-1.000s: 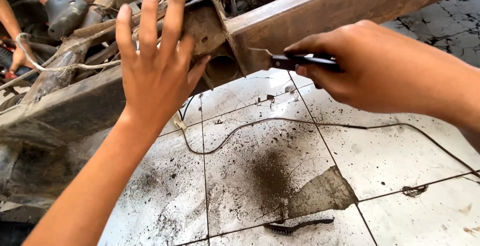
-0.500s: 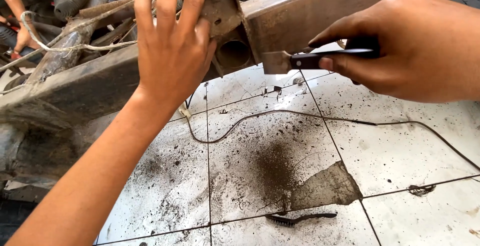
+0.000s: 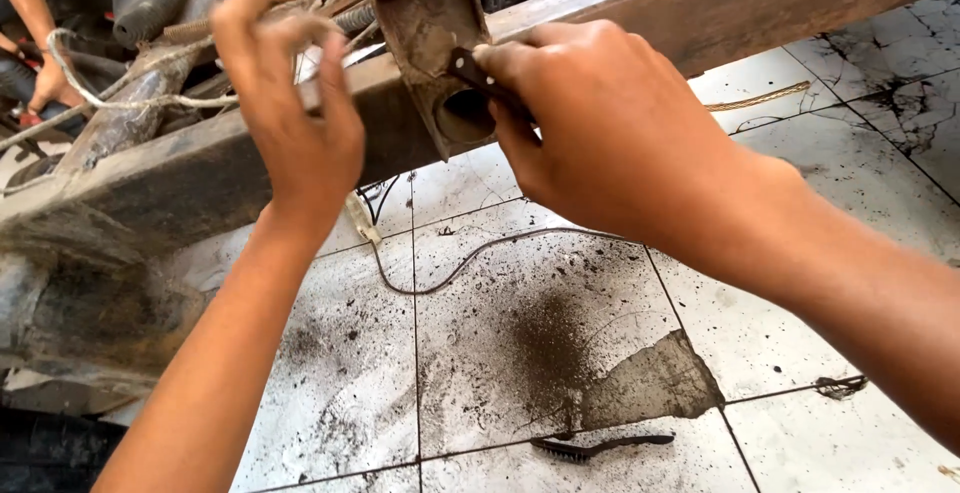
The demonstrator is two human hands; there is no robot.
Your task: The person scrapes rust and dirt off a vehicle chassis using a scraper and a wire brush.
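1. Right hand (image 3: 600,123) closed around a dark-handled tool (image 3: 470,71), tip pressed on the rusty bracket (image 3: 425,28) just above its round hole.
2. Left hand (image 3: 290,103) half curled, fingers bent over the dirty metal frame (image 3: 180,178); whether it grips anything cannot be told.
3. Below: tile floor (image 3: 700,293) with dark dirt, a thin wire (image 3: 450,268), a small wire brush (image 3: 600,446).
4. Another person's hand (image 3: 45,83) top left by a rope (image 3: 120,103).

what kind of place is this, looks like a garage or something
Probably an informal repair workshop. A rusty, grimy metal frame lies over a white tiled floor strewn with dirt, a wire brush lies on the tiles, and the right hand works a tool against the frame.
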